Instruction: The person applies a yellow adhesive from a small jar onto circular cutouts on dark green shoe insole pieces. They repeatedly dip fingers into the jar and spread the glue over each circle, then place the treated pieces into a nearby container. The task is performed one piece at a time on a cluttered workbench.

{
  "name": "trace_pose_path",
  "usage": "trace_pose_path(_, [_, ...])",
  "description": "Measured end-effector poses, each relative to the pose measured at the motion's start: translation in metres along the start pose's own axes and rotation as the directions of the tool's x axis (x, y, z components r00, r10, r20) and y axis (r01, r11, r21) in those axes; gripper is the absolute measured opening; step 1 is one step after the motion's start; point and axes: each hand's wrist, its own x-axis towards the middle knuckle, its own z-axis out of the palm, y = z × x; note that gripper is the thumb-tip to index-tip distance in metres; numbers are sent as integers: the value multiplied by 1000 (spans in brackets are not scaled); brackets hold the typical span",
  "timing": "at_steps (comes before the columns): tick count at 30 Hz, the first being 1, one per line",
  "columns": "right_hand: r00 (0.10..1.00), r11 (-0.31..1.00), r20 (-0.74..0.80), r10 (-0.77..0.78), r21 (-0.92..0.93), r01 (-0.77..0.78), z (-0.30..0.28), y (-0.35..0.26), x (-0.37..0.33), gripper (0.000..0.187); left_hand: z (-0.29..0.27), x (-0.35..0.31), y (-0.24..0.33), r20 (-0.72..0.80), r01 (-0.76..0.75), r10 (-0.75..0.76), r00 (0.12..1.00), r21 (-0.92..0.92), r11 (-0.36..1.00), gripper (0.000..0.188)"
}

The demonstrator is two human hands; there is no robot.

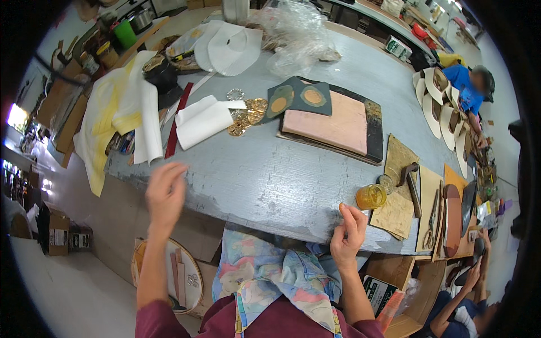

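Note:
My left hand (165,191) is raised off the table's left front edge, smeared by motion, so its fingers are hard to read. Close to it lie a white rolled sheet (204,121) and a dark red strip (179,119). Over the front edge at the right, my right hand (347,235) is loosely bent with fingers apart and nothing visible in it; one fingertip looks orange. Just beyond it stands a glass jar of amber liquid (369,197). Gold-coloured rings (248,117) are piled near the middle, beside dark green pieces with tan ovals (298,97).
A pink slab on a black board (327,129) lies mid-table. At right are a curved-handled tool (411,186), scissors (431,225) and a brown sole-shaped piece (452,219). Clear plastic (296,36) is heaped at the back. A co-worker in blue (465,84) is beyond stacked white-and-brown pieces (442,104).

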Motion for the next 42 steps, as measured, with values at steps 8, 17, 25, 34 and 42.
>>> trace_pose_path(8, [998, 1000, -63, 12, -13, -12, 3, -1, 0, 65, 213, 160, 111, 85, -494, 505, 859, -121, 861, 33])
trace_pose_path(17, [998, 999, -52, -39, -30, 38, 1, -5, 3, 64, 236, 189, 119, 192, -594, 584, 788, -6, 804, 21])
trace_pose_path(25, [990, 929, -55, 130, -342, -141, -88, -1, 50, 61, 166, 62, 152, 223, -698, 766, 603, -317, 641, 23])
trace_pose_path(34, [902, 767, 367, 227, -639, 67, -95, 24, 102, 45, 166, 72, 141, 418, -303, 557, 718, -533, 790, 24])
trace_pose_path(42, [823, 706, 506, 260, -681, 195, -92, 29, 110, 29, 203, 79, 128, 545, -307, 661, 516, -602, 737, 31])
